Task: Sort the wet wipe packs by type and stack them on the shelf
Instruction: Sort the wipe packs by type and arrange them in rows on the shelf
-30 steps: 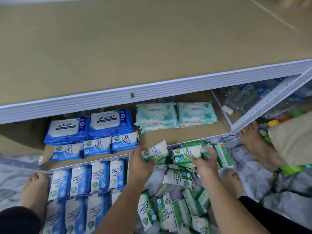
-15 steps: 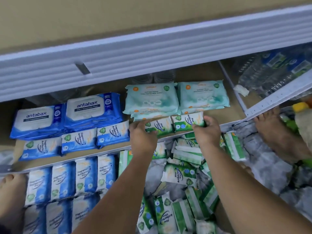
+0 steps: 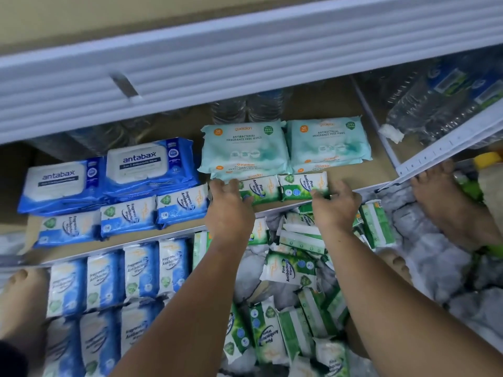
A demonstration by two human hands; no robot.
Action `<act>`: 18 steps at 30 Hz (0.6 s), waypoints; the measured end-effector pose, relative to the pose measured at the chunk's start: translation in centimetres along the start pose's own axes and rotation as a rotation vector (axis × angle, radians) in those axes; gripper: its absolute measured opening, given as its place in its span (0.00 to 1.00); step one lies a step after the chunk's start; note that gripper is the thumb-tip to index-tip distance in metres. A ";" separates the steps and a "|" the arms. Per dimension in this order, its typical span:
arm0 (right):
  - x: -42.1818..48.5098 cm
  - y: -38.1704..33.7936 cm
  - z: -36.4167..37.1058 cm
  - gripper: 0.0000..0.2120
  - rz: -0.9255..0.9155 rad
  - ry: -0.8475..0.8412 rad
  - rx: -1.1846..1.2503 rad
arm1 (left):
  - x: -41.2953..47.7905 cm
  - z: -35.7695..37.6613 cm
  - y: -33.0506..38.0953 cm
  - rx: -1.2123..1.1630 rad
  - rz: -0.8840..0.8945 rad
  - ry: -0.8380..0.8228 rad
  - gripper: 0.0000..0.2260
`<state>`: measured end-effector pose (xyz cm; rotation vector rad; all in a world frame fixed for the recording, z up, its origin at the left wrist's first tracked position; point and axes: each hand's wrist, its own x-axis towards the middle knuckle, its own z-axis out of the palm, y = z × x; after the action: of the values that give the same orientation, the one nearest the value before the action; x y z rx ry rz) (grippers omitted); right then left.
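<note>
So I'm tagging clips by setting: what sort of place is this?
Probably a shop or storeroom floor, though possibly a home: metal shelving holds sorted stacks of wipe packs, bottled water sits nearby, and a bare foot rests beside it.

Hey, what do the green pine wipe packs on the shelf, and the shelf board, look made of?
Green pine wipe packs: soft plastic film, glossy, judging by the printed, wrinkled skin and glare. Shelf board: probably matte tan fibreboard or laminate, flat and grainless; can't tell which.
</note>
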<state>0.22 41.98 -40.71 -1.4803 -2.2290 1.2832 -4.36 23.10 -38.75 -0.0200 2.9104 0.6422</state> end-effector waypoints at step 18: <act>-18.4 6.0 -6.5 0.12 0.057 -0.521 -0.389 | -17.4 -4.7 -9.8 -0.140 -0.360 -0.594 0.19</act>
<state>16.87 31.38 -35.67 -1.4582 -2.9289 1.4457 12.55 11.88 -35.82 -0.3059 2.2146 0.6483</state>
